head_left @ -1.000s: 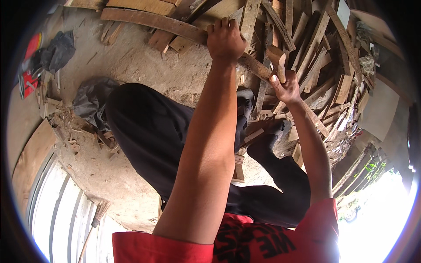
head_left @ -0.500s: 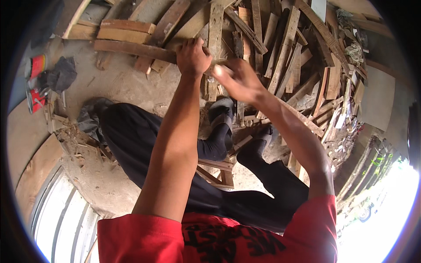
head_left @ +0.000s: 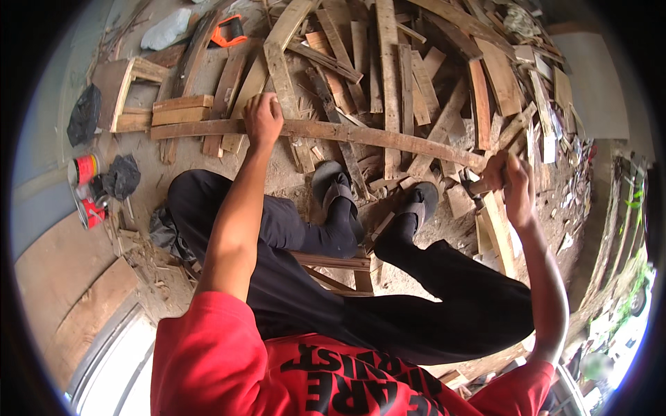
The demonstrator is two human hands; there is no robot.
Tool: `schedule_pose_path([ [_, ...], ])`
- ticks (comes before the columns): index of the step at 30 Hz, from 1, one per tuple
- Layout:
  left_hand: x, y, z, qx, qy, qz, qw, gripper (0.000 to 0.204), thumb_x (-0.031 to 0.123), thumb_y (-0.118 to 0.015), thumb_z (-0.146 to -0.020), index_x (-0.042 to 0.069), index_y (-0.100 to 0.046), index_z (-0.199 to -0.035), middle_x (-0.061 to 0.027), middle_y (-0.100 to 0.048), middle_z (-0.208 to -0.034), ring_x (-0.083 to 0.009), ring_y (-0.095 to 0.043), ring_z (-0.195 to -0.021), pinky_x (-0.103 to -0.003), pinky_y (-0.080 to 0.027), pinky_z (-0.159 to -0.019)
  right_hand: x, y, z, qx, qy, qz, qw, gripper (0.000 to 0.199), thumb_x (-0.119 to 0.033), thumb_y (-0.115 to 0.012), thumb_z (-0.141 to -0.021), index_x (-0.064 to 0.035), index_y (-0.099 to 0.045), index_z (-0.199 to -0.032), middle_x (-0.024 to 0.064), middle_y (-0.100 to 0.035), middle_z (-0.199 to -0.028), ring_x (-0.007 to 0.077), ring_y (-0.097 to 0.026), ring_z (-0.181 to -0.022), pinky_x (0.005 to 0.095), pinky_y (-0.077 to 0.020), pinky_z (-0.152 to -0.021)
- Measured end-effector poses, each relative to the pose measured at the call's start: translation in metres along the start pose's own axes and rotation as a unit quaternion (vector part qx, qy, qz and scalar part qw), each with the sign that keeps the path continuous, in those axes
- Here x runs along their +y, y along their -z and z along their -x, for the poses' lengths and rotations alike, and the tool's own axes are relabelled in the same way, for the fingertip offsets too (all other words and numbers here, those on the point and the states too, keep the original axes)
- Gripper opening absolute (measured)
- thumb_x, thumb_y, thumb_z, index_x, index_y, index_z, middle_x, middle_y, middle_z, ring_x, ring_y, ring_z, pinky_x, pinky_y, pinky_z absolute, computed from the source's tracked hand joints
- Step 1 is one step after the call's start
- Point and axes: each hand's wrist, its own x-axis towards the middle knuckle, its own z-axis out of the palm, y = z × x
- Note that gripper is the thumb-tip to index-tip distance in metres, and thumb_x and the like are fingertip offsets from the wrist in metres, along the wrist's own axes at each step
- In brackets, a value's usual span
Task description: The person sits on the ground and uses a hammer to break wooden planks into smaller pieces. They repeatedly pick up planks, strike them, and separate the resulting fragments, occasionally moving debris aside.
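A long, narrow wooden plank point(head_left: 374, 136) lies crosswise in front of me, over other boards. My left hand point(head_left: 263, 119) is closed around it left of its middle. At the plank's right end, my right hand point(head_left: 514, 187) is closed on what looks like a hammer point(head_left: 472, 184). Its dark metal head sits just below the plank's tip, and I cannot tell whether the two touch. Short stacked wood blocks point(head_left: 182, 109) lie by the plank's left end.
Scrap boards point(head_left: 390, 76) heap up beyond the plank. An orange-handled saw point(head_left: 229, 31) lies at the far left. Red cans point(head_left: 87, 166) and a black plastic bag point(head_left: 123, 177) are at the left. A low wooden stool point(head_left: 340, 262) stands beneath my legs.
My right hand has moved from beside my left hand out to the plank's right end, where the hammer now shows. My left hand stays on the plank. The view has shifted.
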Motion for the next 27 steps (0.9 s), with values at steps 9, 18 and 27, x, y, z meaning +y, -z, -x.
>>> schedule_pose_path([
  [9,0.088,0.010,0.069,-0.047,-0.211,0.128,0.968,0.016,0.017,-0.074,-0.079,0.011,-0.073,-0.093,-0.0033,-0.063,-0.093,-0.0232,-0.060,-0.094,-0.042,-0.044,-0.086,-0.059,-0.026,0.024,0.125,-0.026,-0.115,0.985,0.033,-0.035,-0.057,-0.099,-0.0080,-0.051,-0.081,-0.0029,-0.045,-0.074,0.0071,-0.043,-0.069,0.0259,-0.0353,-0.067],
  [18,0.006,0.042,0.076,-0.101,-0.052,-0.021,0.993,0.058,0.039,-0.061,-0.091,0.012,-0.047,-0.141,-0.0136,-0.035,-0.152,-0.0318,-0.031,-0.141,-0.055,-0.016,-0.118,-0.075,-0.129,-0.038,0.133,0.106,-0.127,0.977,0.045,-0.045,-0.059,-0.097,-0.0068,-0.050,-0.074,0.0001,-0.051,-0.064,0.0093,-0.055,-0.060,0.0265,-0.0458,-0.057],
  [27,-0.009,0.032,0.075,-0.063,-0.015,0.091,0.994,0.060,0.047,-0.049,-0.098,0.006,-0.046,-0.141,-0.0208,-0.038,-0.149,-0.0363,-0.030,-0.141,-0.055,-0.019,-0.116,-0.024,-0.217,-0.111,0.253,0.012,-0.412,0.875,0.048,-0.054,-0.059,-0.093,-0.0092,-0.044,-0.085,0.0017,-0.040,-0.073,0.0134,-0.043,-0.063,0.0361,-0.0506,-0.062],
])
